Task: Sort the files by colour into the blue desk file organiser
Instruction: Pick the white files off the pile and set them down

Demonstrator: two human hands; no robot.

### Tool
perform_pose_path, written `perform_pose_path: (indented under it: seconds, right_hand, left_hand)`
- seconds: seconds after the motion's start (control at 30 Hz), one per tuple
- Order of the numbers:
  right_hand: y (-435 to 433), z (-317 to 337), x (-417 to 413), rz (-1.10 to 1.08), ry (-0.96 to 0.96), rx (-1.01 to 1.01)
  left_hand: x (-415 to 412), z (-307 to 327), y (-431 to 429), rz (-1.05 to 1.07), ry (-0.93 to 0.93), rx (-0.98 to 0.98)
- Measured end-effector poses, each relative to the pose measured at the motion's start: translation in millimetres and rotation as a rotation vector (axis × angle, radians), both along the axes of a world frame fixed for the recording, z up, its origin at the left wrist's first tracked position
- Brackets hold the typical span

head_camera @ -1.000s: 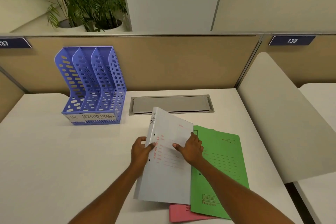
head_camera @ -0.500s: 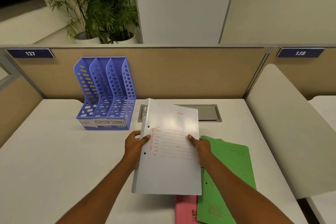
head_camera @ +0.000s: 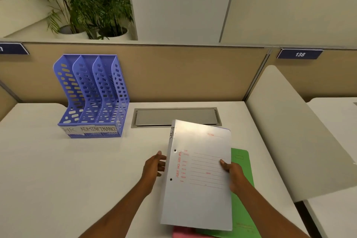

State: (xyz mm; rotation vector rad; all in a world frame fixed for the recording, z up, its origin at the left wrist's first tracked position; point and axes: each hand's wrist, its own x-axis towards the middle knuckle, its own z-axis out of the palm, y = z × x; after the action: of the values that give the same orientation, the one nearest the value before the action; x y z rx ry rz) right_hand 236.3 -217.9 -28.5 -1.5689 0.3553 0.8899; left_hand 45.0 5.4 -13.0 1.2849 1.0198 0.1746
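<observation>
Pinching right edge of white file (head_camera: pixel 201 195), right grip (head_camera: pixel 232 175); left grip (head_camera: pixel 153 166) spread beside spine.

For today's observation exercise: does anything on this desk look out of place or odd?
Nothing spilled or damaged. The handwritten paper labels on the blue perforated plastic file organiser overlap crookedly, and the pink card folder pokes out askew beneath the green card folder.

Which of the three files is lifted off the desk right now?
The white file with red print: the right hand pinches its right edge, holding it tilted up. The green file and pink file lie flat on the desk beneath.
</observation>
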Motion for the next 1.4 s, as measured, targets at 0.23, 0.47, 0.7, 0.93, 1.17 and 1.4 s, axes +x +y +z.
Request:
perform_pose_path:
  seconds: [0.23,0.47,0.7,0.93,1.17,1.4]
  right_hand:
    - [-52.7,-17.8,7.4,-0.083,-0.006,-0.008]
    - [-72.7,-30.2,9.8,-0.118,0.004,-0.071]
    - [-77.1,-33.0,17.3,-0.134,0.026,-0.038]
    - [-79.0,-34.8,14.6,-0.136,0.042,-0.063]
    - [-75.4,-32.4,10.8,-0.146,0.086,-0.018]
    - [-65.8,-16.6,13.3,-0.153,0.112,0.056]
  left_hand:
    - [7.4,-24.9,-24.6,-0.04,0.139,-0.202]
    - [20.4,-28.5,-50.9,-0.076,0.056,-0.241]
    - [31.6,-19.1,-63.8,-0.058,0.015,-0.248]
    - [36.3,-24.9,-67.6,-0.08,0.113,-0.195]
    - [34.7,-24.9,-64.6,-0.046,0.056,-0.212]
    - [40.1,-10.8,-55.7,0.063,0.118,-0.082]
